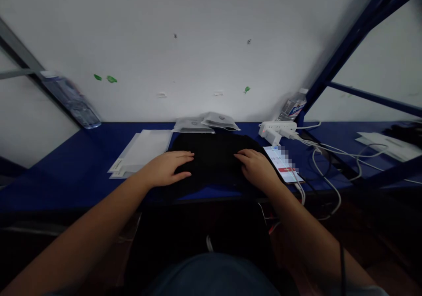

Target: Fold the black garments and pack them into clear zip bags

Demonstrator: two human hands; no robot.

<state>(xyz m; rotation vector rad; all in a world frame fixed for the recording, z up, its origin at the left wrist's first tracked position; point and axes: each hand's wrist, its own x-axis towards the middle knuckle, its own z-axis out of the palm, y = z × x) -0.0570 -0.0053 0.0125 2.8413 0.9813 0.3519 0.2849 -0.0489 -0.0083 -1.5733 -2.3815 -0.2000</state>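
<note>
A black cloth item (214, 155), perhaps a folded garment, lies spread on the blue table in front of me; its dark folds are hard to make out. My left hand (171, 167) rests flat on its left side, fingers stretched out and thumb apart. On the right side lies my right hand (255, 166), palm down, with the fingers extended toward the middle. Neither hand grips anything. Just right of my right hand is a lit phone (280, 162) with a cable running from it.
White flat packets or sheets (145, 149) lie left of the cloth. Two clear zip bags (204, 122) sit behind it. A white power strip (277, 127) with tangled cables (325, 149) is at the right. Bottles stand at left (70, 98) and right (293, 105), near blue frame bars (346, 45).
</note>
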